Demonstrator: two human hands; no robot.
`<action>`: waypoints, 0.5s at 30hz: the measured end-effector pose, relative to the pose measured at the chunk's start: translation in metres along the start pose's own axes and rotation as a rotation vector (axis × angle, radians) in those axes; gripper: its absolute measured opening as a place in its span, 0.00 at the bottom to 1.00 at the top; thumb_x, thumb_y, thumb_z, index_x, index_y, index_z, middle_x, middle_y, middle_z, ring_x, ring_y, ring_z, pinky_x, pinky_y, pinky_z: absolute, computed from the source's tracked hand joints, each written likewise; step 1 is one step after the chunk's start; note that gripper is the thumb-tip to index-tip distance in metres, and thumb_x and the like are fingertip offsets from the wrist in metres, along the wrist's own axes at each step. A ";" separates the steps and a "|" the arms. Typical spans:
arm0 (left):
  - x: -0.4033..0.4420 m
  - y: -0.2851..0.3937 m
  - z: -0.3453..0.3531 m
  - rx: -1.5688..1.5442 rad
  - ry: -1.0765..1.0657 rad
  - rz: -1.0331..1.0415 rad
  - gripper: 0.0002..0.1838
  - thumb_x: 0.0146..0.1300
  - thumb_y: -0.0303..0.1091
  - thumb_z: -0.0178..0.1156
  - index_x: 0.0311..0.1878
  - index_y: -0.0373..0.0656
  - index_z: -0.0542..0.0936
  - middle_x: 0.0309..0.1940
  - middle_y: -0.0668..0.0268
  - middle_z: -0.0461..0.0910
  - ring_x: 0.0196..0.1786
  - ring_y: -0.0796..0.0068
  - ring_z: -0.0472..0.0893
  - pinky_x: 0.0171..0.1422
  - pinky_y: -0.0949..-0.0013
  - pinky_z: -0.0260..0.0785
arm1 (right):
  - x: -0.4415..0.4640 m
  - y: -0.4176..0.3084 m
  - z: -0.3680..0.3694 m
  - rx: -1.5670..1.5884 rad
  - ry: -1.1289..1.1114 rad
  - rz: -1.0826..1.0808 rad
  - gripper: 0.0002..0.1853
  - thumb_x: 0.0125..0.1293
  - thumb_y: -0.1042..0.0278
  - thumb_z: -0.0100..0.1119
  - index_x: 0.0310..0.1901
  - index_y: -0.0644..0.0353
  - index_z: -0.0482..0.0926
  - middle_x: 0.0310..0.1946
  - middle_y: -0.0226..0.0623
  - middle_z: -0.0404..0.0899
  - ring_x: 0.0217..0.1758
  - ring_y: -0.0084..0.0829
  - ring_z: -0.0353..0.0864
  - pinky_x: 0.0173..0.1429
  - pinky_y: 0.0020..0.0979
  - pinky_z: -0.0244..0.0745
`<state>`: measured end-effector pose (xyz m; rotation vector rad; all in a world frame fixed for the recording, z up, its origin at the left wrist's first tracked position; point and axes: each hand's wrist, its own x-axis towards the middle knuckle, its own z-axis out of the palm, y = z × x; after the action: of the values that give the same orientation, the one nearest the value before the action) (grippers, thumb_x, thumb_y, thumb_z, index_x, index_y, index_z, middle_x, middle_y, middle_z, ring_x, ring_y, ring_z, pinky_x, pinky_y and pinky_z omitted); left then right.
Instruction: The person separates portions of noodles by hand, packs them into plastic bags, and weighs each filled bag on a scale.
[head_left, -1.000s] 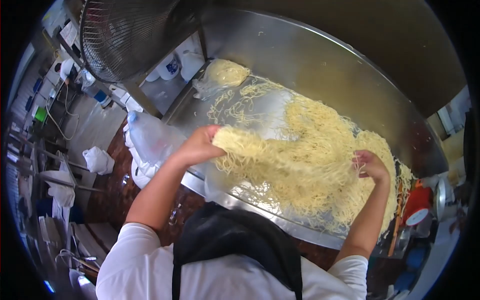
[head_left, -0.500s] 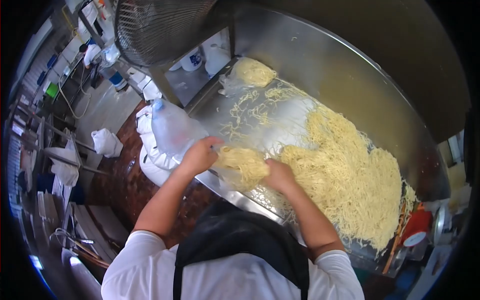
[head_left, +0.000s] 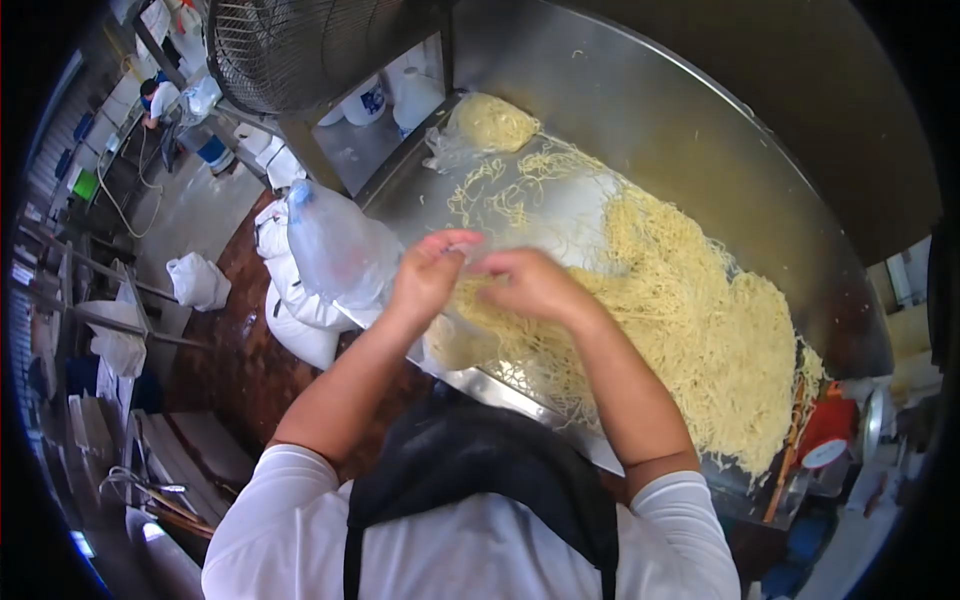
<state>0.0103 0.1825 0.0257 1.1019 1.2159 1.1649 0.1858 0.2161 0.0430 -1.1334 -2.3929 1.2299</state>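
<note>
My left hand (head_left: 430, 272) is closed, its fingers pinching the top of a clear plastic bag of noodles (head_left: 455, 345) at the near edge of the metal table. Close beside it, my right hand (head_left: 535, 285) reaches toward the same spot; its fingers are smeared by motion, so their grip is unclear. A wide heap of pale yellow noodles (head_left: 690, 340) spreads to the right, partly behind my right forearm. Another bag filled with noodles (head_left: 495, 122) lies at the table's far left corner. Loose strands are scattered between that bag and my hands.
A bundle of clear plastic bags (head_left: 335, 245) hangs at the table's left edge, above white sacks (head_left: 300, 320). A large caged fan (head_left: 300, 50) stands at upper left. A red container (head_left: 828, 432) is at right. Another person (head_left: 160, 100) bends down in the distance.
My hands have come together above the bag; my right hand moved up and left off the noodles. The noodle bag now sits lower, below my hands. My view has shifted slightly.
</note>
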 end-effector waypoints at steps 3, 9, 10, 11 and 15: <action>-0.004 0.025 -0.009 -0.171 0.039 -0.171 0.13 0.63 0.27 0.50 0.49 0.39 0.78 0.13 0.82 0.61 0.14 0.91 0.55 0.18 0.80 0.45 | -0.016 0.029 -0.003 0.034 0.400 0.041 0.28 0.50 0.55 0.68 0.52 0.60 0.79 0.55 0.49 0.76 0.64 0.44 0.71 0.65 0.44 0.65; 0.002 0.011 -0.017 -0.210 -0.305 -0.216 0.15 0.59 0.30 0.53 0.49 0.38 0.78 0.16 0.76 0.67 0.16 0.86 0.62 0.21 0.78 0.53 | -0.070 0.096 0.070 -0.419 0.288 0.195 0.20 0.55 0.55 0.61 0.45 0.59 0.80 0.49 0.48 0.78 0.58 0.49 0.71 0.62 0.48 0.65; 0.000 0.009 -0.010 -0.061 -0.407 -0.215 0.16 0.58 0.31 0.54 0.49 0.38 0.78 0.16 0.75 0.69 0.17 0.84 0.66 0.21 0.76 0.58 | -0.070 0.078 0.057 -0.235 0.269 0.273 0.18 0.55 0.56 0.60 0.43 0.59 0.79 0.44 0.48 0.79 0.53 0.49 0.75 0.56 0.47 0.69; -0.005 -0.006 0.008 0.099 -0.422 0.071 0.16 0.57 0.33 0.56 0.48 0.39 0.78 0.19 0.72 0.73 0.21 0.79 0.71 0.25 0.71 0.62 | -0.073 0.058 0.047 -0.042 0.250 0.354 0.17 0.55 0.57 0.59 0.41 0.60 0.79 0.40 0.49 0.81 0.47 0.50 0.78 0.51 0.45 0.73; -0.003 -0.024 0.057 0.927 -0.613 0.437 0.15 0.57 0.39 0.58 0.43 0.42 0.79 0.29 0.60 0.81 0.35 0.59 0.82 0.40 0.54 0.72 | -0.089 0.024 0.002 -0.224 0.147 0.196 0.15 0.55 0.58 0.59 0.39 0.60 0.78 0.31 0.49 0.80 0.37 0.51 0.80 0.42 0.46 0.73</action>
<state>0.0688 0.1777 0.0047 2.3040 1.0308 0.4222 0.2580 0.1587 0.0364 -1.4997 -2.3988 0.9083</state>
